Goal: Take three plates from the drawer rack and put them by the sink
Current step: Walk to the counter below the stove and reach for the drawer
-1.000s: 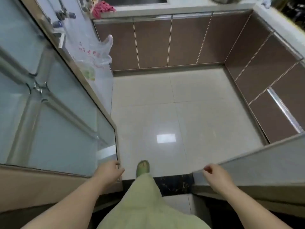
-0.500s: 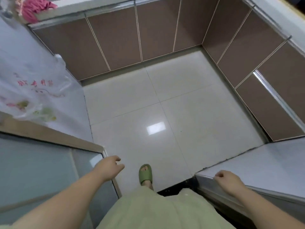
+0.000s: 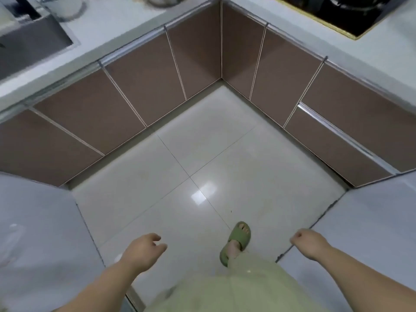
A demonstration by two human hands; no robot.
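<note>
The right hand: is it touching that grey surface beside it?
Cannot tell. In the head view the right hand overlaps the edge of the grey surface, showing neither contact nor gap.

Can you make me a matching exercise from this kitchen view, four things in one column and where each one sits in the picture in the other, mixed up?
Things:
1. sink
2. stove
3. green slipper
4. drawer with the long metal handle

Places:
A. top right, set into the counter
B. on the floor tiles, bottom centre
C. top left, set into the counter
D. right side, low in the brown cabinets

Pairs: 1-C, 2-A, 3-B, 4-D
</note>
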